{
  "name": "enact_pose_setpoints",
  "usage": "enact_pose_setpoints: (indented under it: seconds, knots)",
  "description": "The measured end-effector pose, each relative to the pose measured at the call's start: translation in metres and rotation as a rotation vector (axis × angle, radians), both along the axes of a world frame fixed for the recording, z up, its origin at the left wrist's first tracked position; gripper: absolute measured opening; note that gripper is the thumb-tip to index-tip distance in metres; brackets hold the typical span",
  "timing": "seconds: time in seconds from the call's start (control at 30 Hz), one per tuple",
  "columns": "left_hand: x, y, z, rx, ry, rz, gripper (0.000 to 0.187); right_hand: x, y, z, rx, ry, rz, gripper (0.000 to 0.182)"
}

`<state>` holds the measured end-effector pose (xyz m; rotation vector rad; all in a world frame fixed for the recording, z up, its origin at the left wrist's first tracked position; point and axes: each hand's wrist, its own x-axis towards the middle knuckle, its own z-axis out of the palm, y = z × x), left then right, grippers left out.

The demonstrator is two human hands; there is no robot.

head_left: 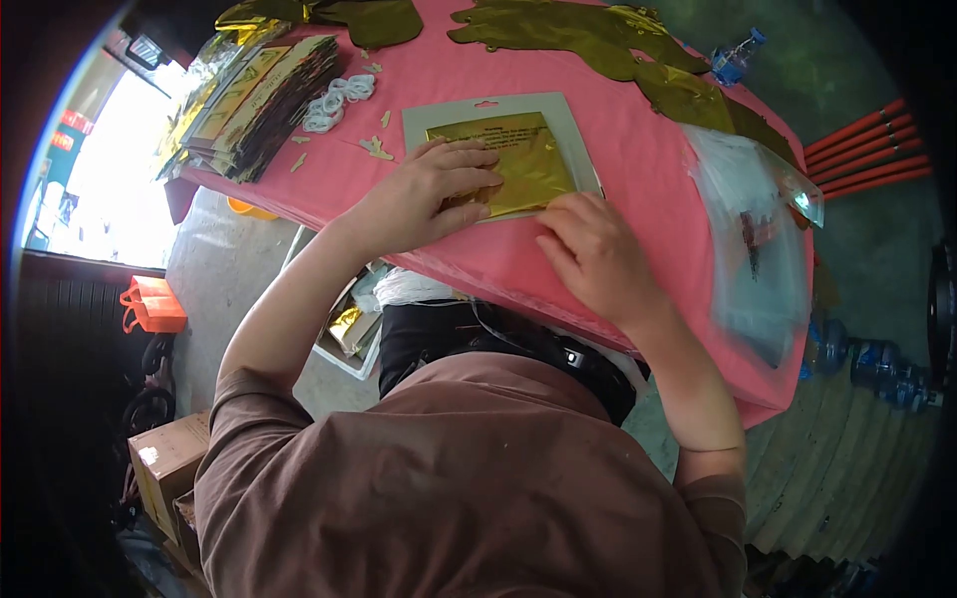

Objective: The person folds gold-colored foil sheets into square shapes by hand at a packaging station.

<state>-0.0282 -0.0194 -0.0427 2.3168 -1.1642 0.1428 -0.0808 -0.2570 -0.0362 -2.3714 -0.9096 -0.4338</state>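
A folded sheet of gold foil [538,171] with printed warning text lies on a pale backing card [417,118] that has a hang hole at its top. My left hand [439,189] rests flat on the left part of the foil, its fingers apart. At the lower right corner of the foil and card is my right hand [590,239], with fingers bent and thumb apart from them. No object shows in the right hand, though its inner fingers are partly hidden. Both hands are over the near side of the pink-covered table [648,234].
At the left stands a stack of printed cards [264,105], beside white rings [334,102] and small paper scraps [377,148]. Gold foil shapes [558,30] lie along the far edge. Clear plastic bags [753,259] hang over the right edge, and a small bottle [736,60] lies at the far right.
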Motion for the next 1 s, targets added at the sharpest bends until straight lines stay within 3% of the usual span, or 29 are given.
enact_pose_setpoints:
  seconds: [0.13,0.3,0.53,0.67,1.0]
  knots:
    - [0.0,0.0,0.001,0.01,0.032,-0.003,0.034,-0.003,0.016,-0.002,-0.021,-0.006,-0.016,0.014]
    - [0.006,0.003,0.0,0.014,0.076,-0.032,0.032,0.002,0.016,0.005,-0.124,0.172,0.019,0.016]
    - [0.009,0.006,-0.001,0.002,0.117,-0.069,0.03,0.006,0.024,0.001,-0.038,0.075,0.111,0.015]
    - [0.016,0.011,-0.003,-0.026,0.224,-0.109,0.03,0.009,0.025,-0.001,-0.143,0.112,0.153,0.012]
    - [0.012,0.01,-0.008,0.017,0.141,-0.082,0.03,0.02,0.028,-0.007,-0.177,0.03,0.249,0.015]
